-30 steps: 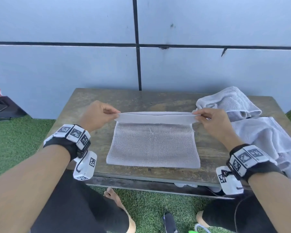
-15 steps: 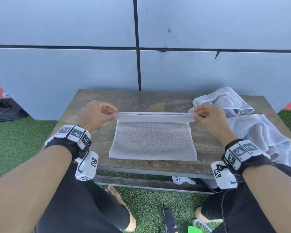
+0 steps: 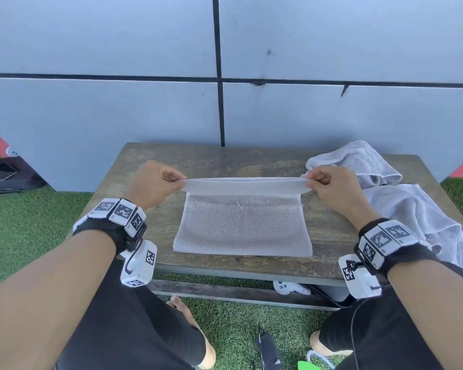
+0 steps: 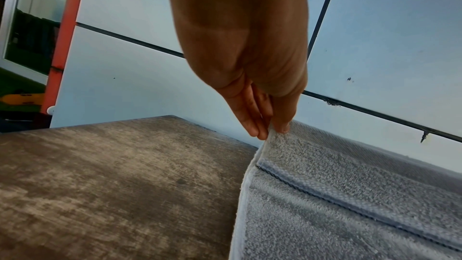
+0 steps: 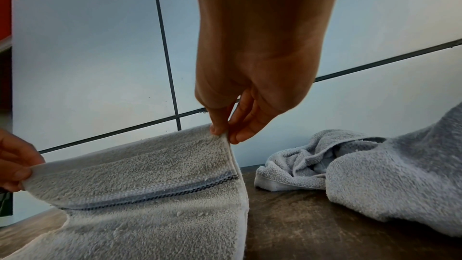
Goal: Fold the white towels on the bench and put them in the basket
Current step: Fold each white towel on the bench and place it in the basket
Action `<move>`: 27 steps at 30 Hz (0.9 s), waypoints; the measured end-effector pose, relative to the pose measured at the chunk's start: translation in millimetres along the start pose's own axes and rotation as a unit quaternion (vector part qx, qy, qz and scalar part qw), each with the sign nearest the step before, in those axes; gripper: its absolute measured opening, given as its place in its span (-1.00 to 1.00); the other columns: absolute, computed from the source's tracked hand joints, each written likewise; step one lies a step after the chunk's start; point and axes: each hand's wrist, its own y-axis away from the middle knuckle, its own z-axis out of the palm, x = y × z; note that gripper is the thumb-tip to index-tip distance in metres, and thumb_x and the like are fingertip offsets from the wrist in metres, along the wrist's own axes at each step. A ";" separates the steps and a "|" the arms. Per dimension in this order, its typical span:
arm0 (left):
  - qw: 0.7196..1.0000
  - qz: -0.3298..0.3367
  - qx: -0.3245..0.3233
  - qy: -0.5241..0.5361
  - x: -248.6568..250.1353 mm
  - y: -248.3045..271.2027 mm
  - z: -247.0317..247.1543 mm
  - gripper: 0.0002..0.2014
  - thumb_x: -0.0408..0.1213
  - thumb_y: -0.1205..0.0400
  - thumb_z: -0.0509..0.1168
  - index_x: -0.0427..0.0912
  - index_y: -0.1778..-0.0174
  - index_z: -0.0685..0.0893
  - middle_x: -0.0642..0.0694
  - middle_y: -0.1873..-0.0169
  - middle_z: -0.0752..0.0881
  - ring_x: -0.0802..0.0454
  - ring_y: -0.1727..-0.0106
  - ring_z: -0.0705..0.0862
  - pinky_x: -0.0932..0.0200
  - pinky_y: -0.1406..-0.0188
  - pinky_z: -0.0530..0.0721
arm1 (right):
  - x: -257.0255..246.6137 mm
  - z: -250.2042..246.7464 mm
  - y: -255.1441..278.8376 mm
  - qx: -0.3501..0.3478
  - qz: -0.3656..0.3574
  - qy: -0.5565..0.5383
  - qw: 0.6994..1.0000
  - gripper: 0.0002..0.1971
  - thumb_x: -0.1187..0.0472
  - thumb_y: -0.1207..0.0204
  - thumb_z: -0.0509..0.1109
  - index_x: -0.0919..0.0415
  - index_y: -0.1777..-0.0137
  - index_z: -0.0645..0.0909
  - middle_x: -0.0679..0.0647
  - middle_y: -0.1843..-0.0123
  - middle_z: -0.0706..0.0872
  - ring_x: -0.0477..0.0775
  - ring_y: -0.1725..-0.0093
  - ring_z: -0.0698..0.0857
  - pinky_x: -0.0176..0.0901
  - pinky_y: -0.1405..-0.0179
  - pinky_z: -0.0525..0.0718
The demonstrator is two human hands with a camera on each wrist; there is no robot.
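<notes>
A white towel (image 3: 242, 225) lies on the wooden bench (image 3: 155, 222), its far edge lifted and stretched taut. My left hand (image 3: 178, 182) pinches the far left corner between thumb and fingers, as the left wrist view (image 4: 271, 131) shows. My right hand (image 3: 309, 180) pinches the far right corner, seen close in the right wrist view (image 5: 226, 135). The towel (image 5: 150, 215) has a woven stripe near the held edge. No basket is in view.
More white towels (image 3: 401, 198) lie crumpled on the bench's right end, close to my right wrist. A grey panelled wall (image 3: 225, 102) stands right behind the bench. Green turf (image 3: 24, 228) surrounds it. A white controller (image 3: 292, 288) lies under the bench.
Both hands have lifted the towel's far edge a little and pulled it tauter. The towel's near edge now lies slightly farther from the bench's front edge.
</notes>
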 end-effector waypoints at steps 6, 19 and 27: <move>0.996 0.053 0.059 -0.029 49.8 -46.1 -41.3 -0.90 -0.32 -0.54 0.55 -0.21 0.06 0.88 -0.12 0.21 0.85 0.11 0.23 0.76 0.27 0.09 0.74 | -35.5 -30.0 -52.0 0.030 -0.036 0.043 0.998 -0.97 0.28 -0.50 0.53 0.17 0.11 0.80 0.08 0.22 0.81 -0.03 0.20 0.77 -0.47 0.16 0.58; 0.977 0.126 0.163 0.051 108.5 -90.7 -124.9 -0.82 -0.33 -0.48 0.58 -0.25 0.02 0.87 -0.21 0.20 0.84 0.19 0.27 0.80 0.42 0.27 0.71 | -119.9 -106.4 -104.7 0.161 -0.148 -0.004 0.976 -0.87 0.32 -0.51 0.50 0.19 -0.01 0.83 -0.01 0.23 0.80 -0.52 0.44 0.63 -0.66 0.27 0.54; 0.997 0.036 -0.058 -0.021 44.9 -28.5 -77.2 -0.90 -0.31 -0.45 0.63 -0.05 0.19 0.89 -0.06 0.30 0.88 0.29 0.29 0.77 0.60 0.27 0.58 | -53.1 -67.2 -32.8 -0.092 -0.061 0.076 0.991 -0.88 0.32 -0.42 0.63 0.11 0.10 0.86 0.07 0.13 0.88 -0.20 0.20 0.76 -0.71 0.15 0.52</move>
